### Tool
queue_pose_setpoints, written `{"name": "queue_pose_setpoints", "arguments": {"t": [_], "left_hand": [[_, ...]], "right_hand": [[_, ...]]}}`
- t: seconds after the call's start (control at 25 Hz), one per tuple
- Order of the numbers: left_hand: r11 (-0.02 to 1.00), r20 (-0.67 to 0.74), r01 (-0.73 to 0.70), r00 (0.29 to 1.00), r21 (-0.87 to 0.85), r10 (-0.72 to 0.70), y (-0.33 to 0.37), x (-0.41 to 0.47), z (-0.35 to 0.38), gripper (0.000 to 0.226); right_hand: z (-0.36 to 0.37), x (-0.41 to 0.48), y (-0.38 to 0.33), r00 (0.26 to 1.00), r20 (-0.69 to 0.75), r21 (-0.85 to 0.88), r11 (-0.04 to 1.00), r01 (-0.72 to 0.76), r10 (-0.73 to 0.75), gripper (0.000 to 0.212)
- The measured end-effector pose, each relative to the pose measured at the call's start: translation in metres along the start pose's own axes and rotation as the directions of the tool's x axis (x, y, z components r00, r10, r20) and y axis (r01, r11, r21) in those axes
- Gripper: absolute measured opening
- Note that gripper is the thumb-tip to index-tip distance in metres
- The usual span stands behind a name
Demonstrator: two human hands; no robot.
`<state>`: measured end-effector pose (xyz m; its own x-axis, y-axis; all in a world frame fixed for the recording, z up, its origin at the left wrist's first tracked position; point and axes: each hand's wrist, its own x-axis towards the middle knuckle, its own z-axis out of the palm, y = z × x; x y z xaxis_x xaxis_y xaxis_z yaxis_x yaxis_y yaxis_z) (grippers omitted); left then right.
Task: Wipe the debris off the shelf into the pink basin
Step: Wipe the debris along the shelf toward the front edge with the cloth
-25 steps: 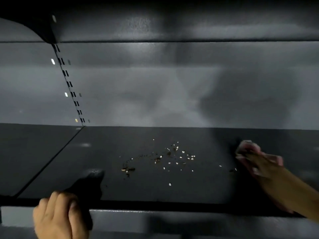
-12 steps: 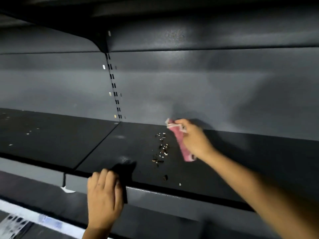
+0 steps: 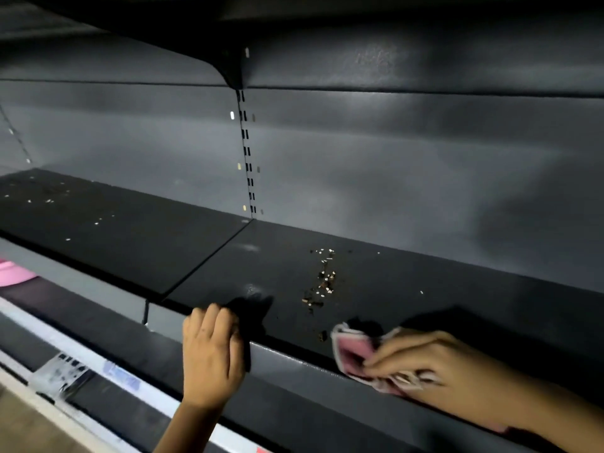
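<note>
A dark grey metal shelf [image 3: 408, 299] runs across the view. A narrow line of small pale and brown debris [image 3: 322, 282] lies on its middle, running from back to front. My right hand [image 3: 434, 364] holds a folded pink cloth [image 3: 354, 354] at the shelf's front edge, just right of the debris line. My left hand [image 3: 210, 354] rests over the front lip of the shelf, left of the debris, its fingers curled on the edge. A corner of the pink basin [image 3: 14, 273] shows at the far left, below the shelf.
The neighbouring shelf section [image 3: 108, 230] on the left carries more scattered crumbs [image 3: 49, 197]. A slotted upright [image 3: 246, 155] divides the back panel. An upper shelf [image 3: 228, 34] overhangs. A lower shelf edge with a price strip [image 3: 98, 371] lies below.
My right hand drew the pink cloth from the back of the shelf to its front edge. The debris now lies in a narrow line. The view shifted left.
</note>
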<state>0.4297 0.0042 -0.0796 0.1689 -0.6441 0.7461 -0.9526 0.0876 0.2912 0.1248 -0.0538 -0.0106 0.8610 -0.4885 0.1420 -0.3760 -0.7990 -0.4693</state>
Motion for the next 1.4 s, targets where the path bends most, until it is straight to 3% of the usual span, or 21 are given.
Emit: {"name": "queue_pose_setpoints", "arguments": {"t": [0.16,0.32,0.4,0.52,0.6,0.76,0.84,1.0,1.08,1.16,1.24,1.28,1.32,1.4], "left_hand": [[0.999,0.009,-0.002,1.000,0.042,0.002,-0.001,-0.001,-0.001,0.017],[1.000,0.034,-0.007,0.999,0.009,0.007,0.000,-0.001,-0.005,0.020],[0.996,0.015,-0.060,0.998,-0.069,0.062,-0.006,-0.004,-0.006,0.010],[0.967,-0.025,-0.144,0.990,-0.212,0.141,-0.026,-0.004,-0.009,0.008],[0.973,-0.082,-0.154,0.986,-0.173,0.142,-0.042,0.001,-0.013,0.012],[0.984,-0.140,-0.169,0.977,-0.054,0.160,-0.076,0.019,-0.008,0.018],[0.985,-0.145,-0.168,0.976,-0.043,0.160,-0.079,0.019,-0.005,0.028],[0.983,-0.162,-0.167,0.975,-0.081,0.152,-0.077,0.017,-0.002,0.030],[0.978,-0.161,-0.205,0.967,-0.035,0.197,-0.078,0.018,-0.003,0.025],[0.972,-0.161,-0.231,0.961,-0.028,0.224,-0.079,0.018,-0.006,0.020],[0.973,-0.143,-0.229,0.964,-0.010,0.225,-0.078,0.018,-0.008,0.025],[0.974,-0.132,-0.225,0.965,0.013,0.225,-0.077,0.018,-0.008,0.028],[0.975,-0.123,-0.222,0.967,0.031,0.224,-0.076,0.019,-0.010,0.030],[0.978,-0.112,-0.204,0.972,0.040,0.207,-0.072,0.020,-0.011,0.028]], "right_hand": [[0.038,0.095,-0.019,0.982,-0.105,-0.018,0.987,0.158,-0.159,0.030],[0.014,0.155,-0.004,0.945,-0.298,0.076,0.990,-0.115,0.133,0.027],[-0.001,0.152,-0.001,0.922,-0.358,0.021,0.988,-0.151,0.149,0.032],[0.012,0.122,-0.026,0.982,-0.189,-0.002,1.000,-0.025,0.024,0.036],[0.037,0.121,-0.048,0.994,-0.086,-0.045,0.997,0.059,-0.062,0.033],[0.073,0.196,-0.064,0.981,-0.105,-0.092,0.984,0.155,-0.165,0.025],[0.080,0.227,-0.054,0.981,-0.173,-0.163,0.985,0.061,-0.089,0.022],[0.058,0.268,-0.008,0.928,-0.270,-0.268,0.906,-0.329,0.257,0.029],[0.038,0.277,-0.004,0.901,-0.310,-0.308,0.864,-0.398,0.304,0.030],[0.018,0.261,-0.016,0.830,-0.487,-0.147,0.911,-0.386,0.273,0.025],[-0.004,0.210,-0.030,0.677,-0.686,0.054,0.946,-0.319,0.267,0.021],[-0.015,0.175,-0.028,0.591,-0.738,0.109,0.923,-0.370,0.324,0.021],[-0.023,0.137,-0.024,0.497,-0.754,0.174,0.860,-0.479,0.429,0.018],[-0.036,0.054,0.001,0.226,-0.694,0.316,0.570,-0.758,0.684,0.015]]}}
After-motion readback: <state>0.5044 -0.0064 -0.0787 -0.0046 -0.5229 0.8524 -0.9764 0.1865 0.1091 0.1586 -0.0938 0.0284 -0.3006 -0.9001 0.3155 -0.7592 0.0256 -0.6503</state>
